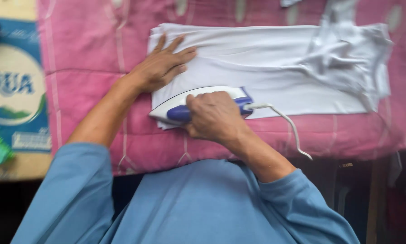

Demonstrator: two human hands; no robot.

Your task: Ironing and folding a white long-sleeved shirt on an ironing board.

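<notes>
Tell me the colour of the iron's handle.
Blue-purple handle on a white electric iron, gripped by the right hand; head view.

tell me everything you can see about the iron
The iron is white with a blue-purple handle and looks like plastic on top. It lies flat, soleplate down, on the near left edge of the folded white garment, its pointed nose toward the left. The right hand is wrapped around the handle and hides most of it. A white cord leaves its rear end and curves down over the pink padded cover. The left hand presses the cloth just beyond it without touching it.
</notes>
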